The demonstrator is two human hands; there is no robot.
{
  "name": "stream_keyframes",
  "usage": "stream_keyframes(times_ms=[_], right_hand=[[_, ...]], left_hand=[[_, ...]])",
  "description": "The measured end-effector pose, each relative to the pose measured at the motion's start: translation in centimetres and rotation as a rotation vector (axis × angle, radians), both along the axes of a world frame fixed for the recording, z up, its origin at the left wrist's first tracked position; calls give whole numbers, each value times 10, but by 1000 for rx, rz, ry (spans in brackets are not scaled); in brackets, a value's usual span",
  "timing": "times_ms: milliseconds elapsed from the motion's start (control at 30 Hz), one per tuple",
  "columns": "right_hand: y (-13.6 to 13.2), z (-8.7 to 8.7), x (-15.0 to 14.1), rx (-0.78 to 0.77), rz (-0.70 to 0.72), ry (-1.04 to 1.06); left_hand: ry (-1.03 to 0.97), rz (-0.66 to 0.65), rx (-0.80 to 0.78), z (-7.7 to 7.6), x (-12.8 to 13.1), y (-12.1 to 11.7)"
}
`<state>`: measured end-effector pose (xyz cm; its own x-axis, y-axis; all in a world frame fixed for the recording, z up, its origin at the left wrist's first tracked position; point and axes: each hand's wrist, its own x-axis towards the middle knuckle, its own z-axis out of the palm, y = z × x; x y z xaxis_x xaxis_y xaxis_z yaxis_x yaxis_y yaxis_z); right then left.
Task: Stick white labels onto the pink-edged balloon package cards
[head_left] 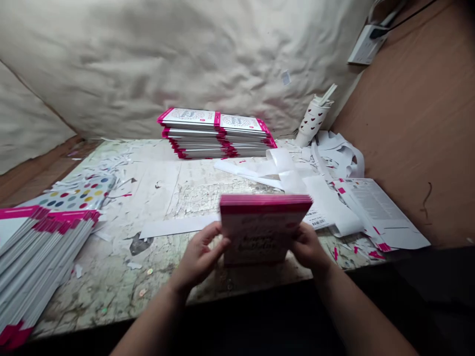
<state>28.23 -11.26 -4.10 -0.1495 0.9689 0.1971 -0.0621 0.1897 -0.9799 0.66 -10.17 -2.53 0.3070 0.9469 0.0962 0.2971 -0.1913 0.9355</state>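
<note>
A small stack of pink-edged printed packets [264,225] stands upright on its lower edge near the front of the worn table [163,188]. My left hand [200,254] grips its left side with curled fingers. My right hand [307,246] grips its right side. Both hands are closed on the stack, squaring it between them.
Two side-by-side piles of the same pink-edged packets [215,132] lie at the back. A fanned pile [37,257] sits front left, beside a dotted sheet [79,194]. White paper strips [315,173] and scraps litter the right. A heart-patterned paper cup [313,121] leans in the corner.
</note>
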Motion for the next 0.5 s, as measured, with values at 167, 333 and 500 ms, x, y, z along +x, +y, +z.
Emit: stream_keyframes(times_ms=[167,333,500], right_hand=[[19,25,35,-288,-121,208],[53,29,-16,-517,143,280],[81,-4,-95,-600,171,197]], left_hand=[[887,99,182,-18,-72,-2],[1156,226,215,-40,-50,-22],[1135,377,221,-26,-48,-23]])
